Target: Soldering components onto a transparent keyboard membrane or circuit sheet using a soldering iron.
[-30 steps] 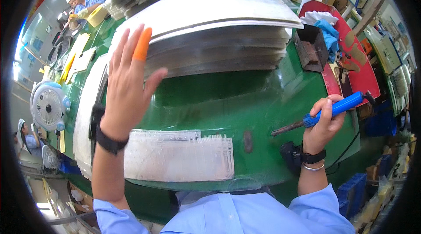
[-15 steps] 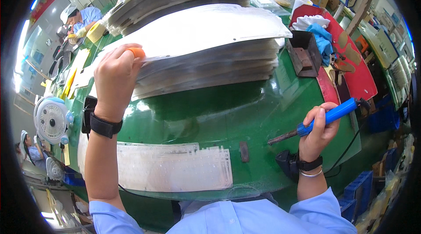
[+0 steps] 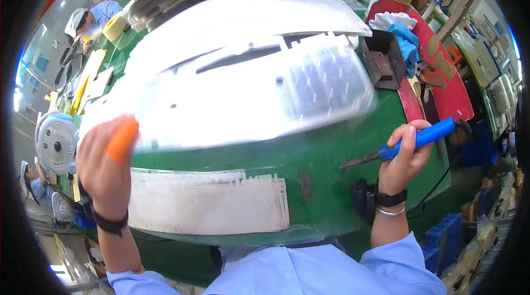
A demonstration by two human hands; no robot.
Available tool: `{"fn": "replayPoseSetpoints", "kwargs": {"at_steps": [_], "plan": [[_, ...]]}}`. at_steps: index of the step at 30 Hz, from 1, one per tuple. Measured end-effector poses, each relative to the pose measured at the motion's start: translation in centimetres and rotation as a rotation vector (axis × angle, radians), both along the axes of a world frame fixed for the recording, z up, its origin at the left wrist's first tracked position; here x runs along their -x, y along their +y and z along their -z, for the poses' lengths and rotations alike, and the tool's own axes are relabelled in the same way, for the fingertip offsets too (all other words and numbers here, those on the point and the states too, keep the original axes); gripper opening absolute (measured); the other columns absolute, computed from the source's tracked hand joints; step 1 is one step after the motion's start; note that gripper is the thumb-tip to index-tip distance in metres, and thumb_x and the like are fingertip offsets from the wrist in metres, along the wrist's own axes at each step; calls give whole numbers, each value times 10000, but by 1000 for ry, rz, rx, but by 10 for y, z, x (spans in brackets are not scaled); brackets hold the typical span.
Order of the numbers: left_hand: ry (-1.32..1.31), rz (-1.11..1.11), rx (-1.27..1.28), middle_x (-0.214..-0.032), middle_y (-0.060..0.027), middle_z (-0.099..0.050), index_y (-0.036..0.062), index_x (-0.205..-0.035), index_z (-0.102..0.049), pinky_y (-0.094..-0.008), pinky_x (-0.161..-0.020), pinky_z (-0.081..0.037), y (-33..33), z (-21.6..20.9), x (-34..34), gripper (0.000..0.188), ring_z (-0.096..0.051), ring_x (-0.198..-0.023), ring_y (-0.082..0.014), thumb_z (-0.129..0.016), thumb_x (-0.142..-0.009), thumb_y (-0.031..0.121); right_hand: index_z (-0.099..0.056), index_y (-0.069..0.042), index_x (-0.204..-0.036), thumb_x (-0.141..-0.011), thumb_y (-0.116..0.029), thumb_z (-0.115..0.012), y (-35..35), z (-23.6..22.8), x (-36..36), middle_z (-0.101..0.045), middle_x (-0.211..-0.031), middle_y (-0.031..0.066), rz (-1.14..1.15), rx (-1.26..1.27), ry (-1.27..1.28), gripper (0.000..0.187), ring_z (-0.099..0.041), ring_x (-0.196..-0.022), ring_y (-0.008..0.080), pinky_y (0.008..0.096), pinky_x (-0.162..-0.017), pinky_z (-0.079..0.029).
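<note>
The sheet (image 3: 237, 99) lies across the upper middle of the view, its span running from 9 o'clock round to 2 o'clock, tilted over the near side of a stack (image 3: 265, 8). It is thin, white and bright with glare, its near edge smeared by blur. Its end toward 2 o'clock looks translucent, bluish-grey, with rows of short pale streaks, a rounded corner and a notched far edge. A few dark dots mark it, and a long dark gap shows along its far side.

At 9 o'clock the left hand (image 3: 107, 157), an orange cover (image 3: 122, 140) on one finger, has its grip narrow, curled on the sheet's end. At 3 o'clock the right hand (image 3: 406, 154) has its grip wrapped around a blue-handled tool (image 3: 425, 137), whose dark rod points toward 8 o'clock.

On the green surface (image 3: 331, 143), a pale plate (image 3: 210, 206) with a notched edge lies at 7 o'clock, with a small dark bar (image 3: 305, 183) near it at 5 o'clock. At 2 o'clock stands an open metal box (image 3: 383, 60), beside a blue cloth (image 3: 406, 46) and a red board (image 3: 461, 96). Farther out, a white fan (image 3: 58, 143) stands at 9 o'clock and a capped co-worker (image 3: 105, 14) leans at 10.
</note>
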State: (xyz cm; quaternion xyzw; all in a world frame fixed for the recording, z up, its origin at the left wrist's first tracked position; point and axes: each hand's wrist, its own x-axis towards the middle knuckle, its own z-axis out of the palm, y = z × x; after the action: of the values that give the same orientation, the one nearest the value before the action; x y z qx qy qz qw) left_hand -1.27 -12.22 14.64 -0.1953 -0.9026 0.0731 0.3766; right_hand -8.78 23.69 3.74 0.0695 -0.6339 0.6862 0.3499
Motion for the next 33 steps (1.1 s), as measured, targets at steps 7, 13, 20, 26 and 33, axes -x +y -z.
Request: {"fn": "replayPoseSetpoints", "kwargs": {"at_steps": [7, 13, 20, 26, 33], "plan": [[-348, 15, 48, -946, -125, -647, -2, -849, -645, -375, -771, -504, -9, 91, -91, 141, -636, -896, -259, -667, -710, 17, -428, -31, -970, -902, -104, -475, -3, -2, 7, -484, -605, 27, 56, -110, 27, 110, -442, -547, 84, 230, -535, -354], [-428, 37, -100, -954, -122, -645, -1, -849, -649, -381, -787, -503, -13, 135, -119, 146, -635, -904, -263, -666, -706, 16, -420, -40, -963, -888, -95, -449, -25, -16, -13, -475, -576, 34, -66, -93, 102, 97, -422, -513, 95, 232, -501, -327], [-443, 45, -104, -973, -129, -638, -5, -861, -651, -394, -821, -495, -14, 143, -123, 173, -629, -922, -265, -654, -688, -16, -409, -45, -996, -885, -94, -448, -57, -21, -28, -496, -559, 48, -236, -266, 171, 128, -393, -468, 99, 250, -501, -324], [-533, 87, -119, -979, -137, -632, -18, -876, -638, -412, -827, -488, -18, 140, -124, 404, -620, -934, -288, -511, -884, 365, -412, -48, -992, -888, -108, -451, -62, -14, -31, -486, -553, 45, -277, -358, 134, 126, -364, -471, 93, 244, -503, -309], [-482, 131, -182, -934, -140, -640, -7, -862, -636, -402, -798, -492, -2, 125, -114, 582, -624, -916, -290, -417, -876, 532, -385, -38, -988, -871, -55, -486, -64, -8, -31, -534, -562, 51, -338, -397, 136, 155, -486, -456, 118, 278, -552, -384]]}}
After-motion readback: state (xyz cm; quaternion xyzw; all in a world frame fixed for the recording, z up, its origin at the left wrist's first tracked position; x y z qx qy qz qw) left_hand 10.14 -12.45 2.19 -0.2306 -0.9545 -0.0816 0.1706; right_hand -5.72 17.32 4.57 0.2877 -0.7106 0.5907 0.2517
